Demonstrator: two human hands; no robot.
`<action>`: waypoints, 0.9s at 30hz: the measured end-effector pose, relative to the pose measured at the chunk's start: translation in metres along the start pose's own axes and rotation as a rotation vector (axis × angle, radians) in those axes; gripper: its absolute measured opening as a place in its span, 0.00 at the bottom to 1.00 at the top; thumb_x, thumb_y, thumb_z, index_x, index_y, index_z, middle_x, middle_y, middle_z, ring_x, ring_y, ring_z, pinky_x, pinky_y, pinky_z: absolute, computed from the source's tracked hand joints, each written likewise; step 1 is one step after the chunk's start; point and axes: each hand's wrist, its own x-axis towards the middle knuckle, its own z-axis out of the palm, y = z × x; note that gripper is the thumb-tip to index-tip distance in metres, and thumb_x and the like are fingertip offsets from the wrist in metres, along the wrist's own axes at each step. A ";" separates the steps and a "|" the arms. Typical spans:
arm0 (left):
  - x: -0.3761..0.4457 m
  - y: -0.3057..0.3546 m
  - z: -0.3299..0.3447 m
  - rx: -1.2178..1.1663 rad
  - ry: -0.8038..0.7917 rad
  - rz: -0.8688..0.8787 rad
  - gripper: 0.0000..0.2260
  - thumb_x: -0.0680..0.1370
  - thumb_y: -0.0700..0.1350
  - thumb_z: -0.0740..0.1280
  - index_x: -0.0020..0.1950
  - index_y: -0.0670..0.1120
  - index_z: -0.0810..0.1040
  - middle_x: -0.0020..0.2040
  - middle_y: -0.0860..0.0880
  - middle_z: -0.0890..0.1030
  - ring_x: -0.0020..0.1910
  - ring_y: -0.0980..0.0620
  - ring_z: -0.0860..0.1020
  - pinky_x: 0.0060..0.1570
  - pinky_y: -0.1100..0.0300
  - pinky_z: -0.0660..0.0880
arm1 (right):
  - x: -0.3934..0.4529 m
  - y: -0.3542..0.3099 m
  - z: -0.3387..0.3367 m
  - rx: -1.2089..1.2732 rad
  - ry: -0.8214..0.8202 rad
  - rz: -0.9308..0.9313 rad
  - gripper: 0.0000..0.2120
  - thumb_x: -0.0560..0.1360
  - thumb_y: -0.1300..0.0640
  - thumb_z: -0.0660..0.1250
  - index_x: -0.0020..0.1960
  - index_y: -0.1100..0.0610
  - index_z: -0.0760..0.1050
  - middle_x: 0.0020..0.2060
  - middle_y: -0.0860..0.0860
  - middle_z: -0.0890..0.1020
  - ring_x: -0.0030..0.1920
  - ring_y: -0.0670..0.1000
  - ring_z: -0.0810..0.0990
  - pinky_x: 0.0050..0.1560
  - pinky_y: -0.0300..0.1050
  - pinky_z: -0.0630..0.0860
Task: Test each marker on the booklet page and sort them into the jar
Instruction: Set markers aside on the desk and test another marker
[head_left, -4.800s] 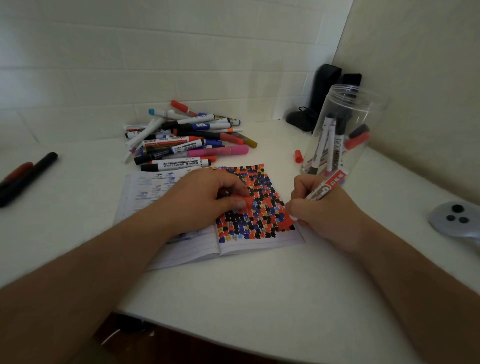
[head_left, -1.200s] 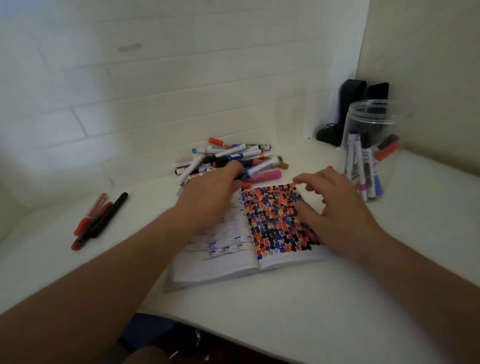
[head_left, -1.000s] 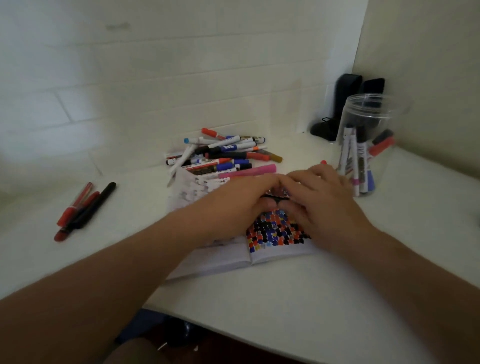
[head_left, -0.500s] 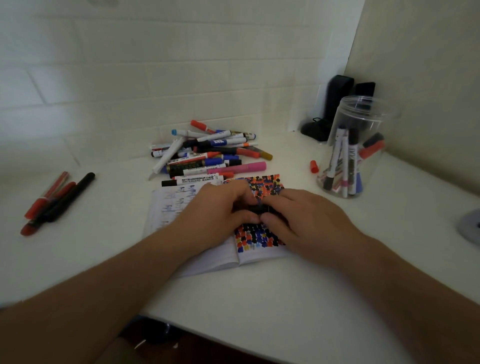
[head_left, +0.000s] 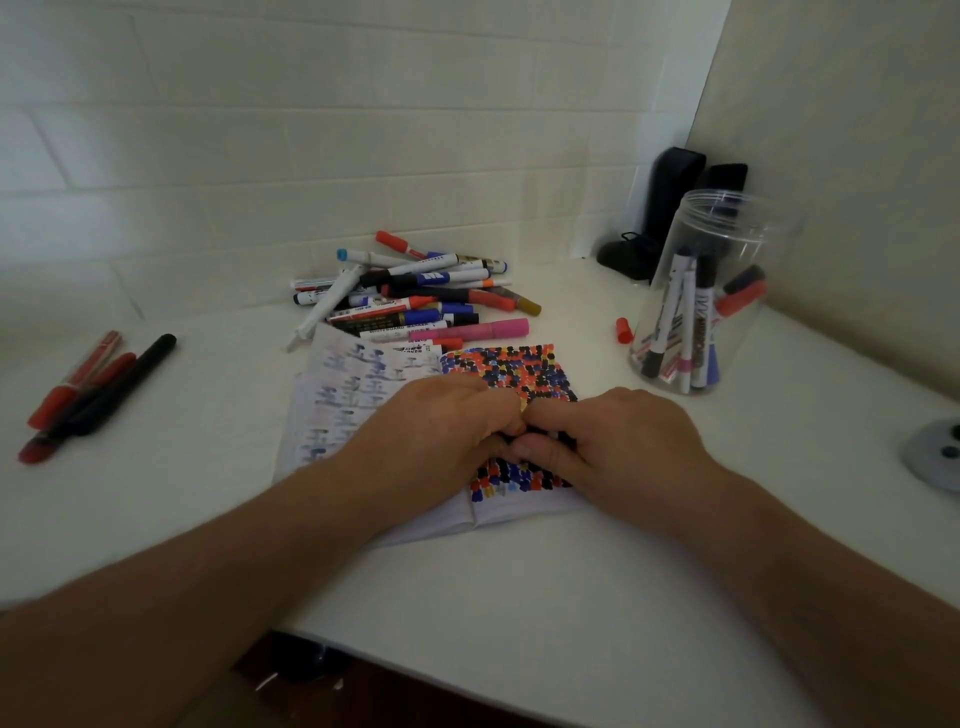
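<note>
The white table (head_left: 519, 597) ends in a front edge that runs just under your forearms, and walls close it off at the back and on your right, meeting in the corner behind the jar (head_left: 727, 244).

There is bare tabletop in front of the booklet (head_left: 353, 395) and between the booklet and the jar.

Your left hand (head_left: 436, 431) and right hand (head_left: 618, 441) are together over the booklet's right page, fingertips meeting, fingers curled in. Something small seems pinched between them, but your fingers hide it and I cannot tell what it is or which hand grips it.

The booklet lies open and flat beneath both hands, its right page covered in coloured dabs.

The pile of markers (head_left: 415, 296) lies just beyond the booklet's far edge, touching it, well within reach of your left hand.

The jar stands upright to your right, apart from the booklet, with several markers leaning inside. A loose red cap (head_left: 623, 330) lies just beside the jar's base.

Far to your left, well apart, lie a few red and black pens (head_left: 88, 389).
</note>
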 end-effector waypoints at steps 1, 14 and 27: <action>0.000 0.001 -0.001 0.011 0.001 0.009 0.05 0.73 0.38 0.74 0.46 0.46 0.81 0.37 0.48 0.79 0.36 0.48 0.76 0.31 0.54 0.74 | 0.000 0.000 0.000 0.002 -0.002 0.011 0.27 0.79 0.27 0.45 0.54 0.41 0.76 0.28 0.44 0.75 0.27 0.44 0.71 0.27 0.39 0.58; 0.006 -0.006 0.000 -0.129 -0.054 -0.472 0.11 0.77 0.59 0.73 0.51 0.61 0.72 0.42 0.63 0.76 0.41 0.67 0.74 0.37 0.72 0.66 | -0.018 0.046 -0.053 1.913 0.063 0.522 0.22 0.72 0.72 0.52 0.51 0.55 0.79 0.48 0.56 0.81 0.44 0.53 0.79 0.42 0.47 0.80; 0.009 -0.011 0.000 -0.263 -0.145 -0.490 0.10 0.72 0.57 0.77 0.51 0.59 0.82 0.45 0.63 0.82 0.47 0.65 0.78 0.48 0.63 0.77 | -0.023 0.035 -0.025 1.410 -0.105 0.391 0.07 0.69 0.62 0.72 0.40 0.57 0.73 0.24 0.52 0.67 0.24 0.50 0.59 0.26 0.38 0.57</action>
